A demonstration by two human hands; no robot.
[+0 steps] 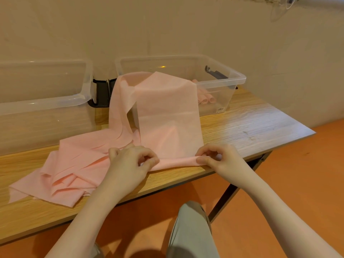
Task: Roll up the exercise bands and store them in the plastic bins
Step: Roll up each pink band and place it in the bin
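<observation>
At the table's near edge, pink band's rolled end pinched between left hand and right hand.

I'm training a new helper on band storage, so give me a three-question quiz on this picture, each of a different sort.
1. True or false: both hands pinch the rolled near end of the pink band.
2. Where does the far end of that band lie? A) draped over the rim of the right bin B) folded under the table C) hanging off the table's left edge
3. Fill in: the finished rolls lie inside the ____ bin.

Key
1. True: the left hand and the right hand each grip one end of the roll at the table's near edge.
2. A
3. right; the left bin shows no rolls.
</observation>
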